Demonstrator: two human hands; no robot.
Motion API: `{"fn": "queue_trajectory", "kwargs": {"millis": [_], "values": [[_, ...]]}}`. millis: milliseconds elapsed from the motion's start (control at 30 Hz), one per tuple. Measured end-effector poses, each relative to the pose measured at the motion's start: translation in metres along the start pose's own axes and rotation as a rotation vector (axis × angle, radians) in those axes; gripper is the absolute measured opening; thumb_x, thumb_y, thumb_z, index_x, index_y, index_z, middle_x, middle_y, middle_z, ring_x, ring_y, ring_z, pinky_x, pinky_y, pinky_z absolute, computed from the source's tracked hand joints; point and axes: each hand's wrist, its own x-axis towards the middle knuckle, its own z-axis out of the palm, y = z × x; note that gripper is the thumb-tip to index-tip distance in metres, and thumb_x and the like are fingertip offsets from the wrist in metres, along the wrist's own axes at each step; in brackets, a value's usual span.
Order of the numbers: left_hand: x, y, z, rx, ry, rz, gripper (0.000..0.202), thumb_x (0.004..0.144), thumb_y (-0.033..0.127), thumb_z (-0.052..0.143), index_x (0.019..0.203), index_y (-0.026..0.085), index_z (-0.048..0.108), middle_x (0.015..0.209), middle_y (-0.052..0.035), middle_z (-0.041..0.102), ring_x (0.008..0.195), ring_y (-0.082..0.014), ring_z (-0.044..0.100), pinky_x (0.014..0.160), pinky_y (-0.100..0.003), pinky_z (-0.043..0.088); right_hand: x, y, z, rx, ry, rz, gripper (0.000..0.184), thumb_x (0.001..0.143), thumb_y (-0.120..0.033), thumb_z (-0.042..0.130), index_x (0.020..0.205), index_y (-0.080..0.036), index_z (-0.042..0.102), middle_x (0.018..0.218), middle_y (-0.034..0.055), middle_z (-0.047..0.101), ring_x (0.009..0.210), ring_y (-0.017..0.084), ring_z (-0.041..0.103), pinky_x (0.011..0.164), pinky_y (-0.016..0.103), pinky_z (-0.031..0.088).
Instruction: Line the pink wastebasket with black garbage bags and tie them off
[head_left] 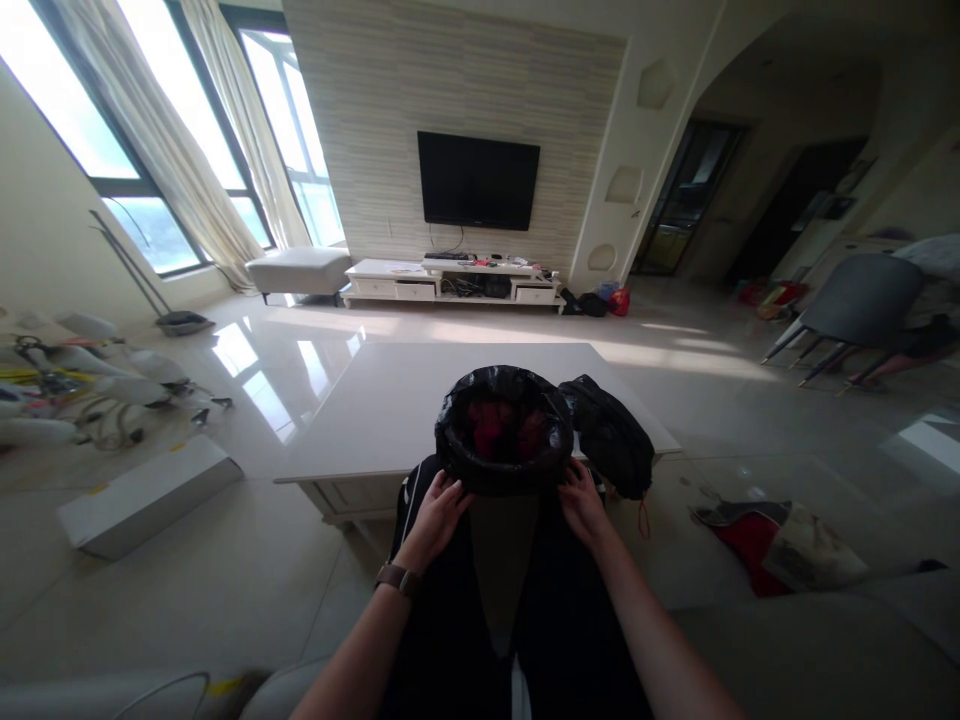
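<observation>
A black trash bag (504, 478) lines a round bin, its edge folded down over the rim. Dark red shows inside the opening, but I cannot tell whether it is contents or the bin's inner wall. On the near left side, my left hand (441, 508) has its fingers closed on the folded edge of the bag; a brown band circles that wrist. My right hand (583, 503) grips the same edge on the near right, its fingertips partly hidden. Just right of the bin, a soft black pouch (616, 440) with an orange cord lies on the white table (375, 410).
A long white box (150, 495) lies on the floor at left, near a jumble of white equipment (112, 385). Red and beige cloth (787, 545) rests at right. A grey chair (859, 300) and part of a person are farther right. A TV stand (390, 283) lines the wall.
</observation>
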Motion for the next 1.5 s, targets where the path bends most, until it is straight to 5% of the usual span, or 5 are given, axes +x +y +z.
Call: {"fn": "queue_trajectory", "kwargs": {"millis": [1500], "values": [[-0.0031,-0.0027,-0.0017,0.026,-0.064,0.024,0.038,0.079,0.02,0.088,0.11,0.021,0.066,0.116,-0.0052,0.073,0.112,-0.0205,0.07,0.116,-0.048,0.049,-0.0019,0.0009,0.0029,-0.055,0.005,-0.006,0.07,0.05,-0.008,0.085,0.114,-0.034,0.074,0.12,-0.0017,0.075,0.107,0.021,0.07,0.086,0.033,0.058]]}}
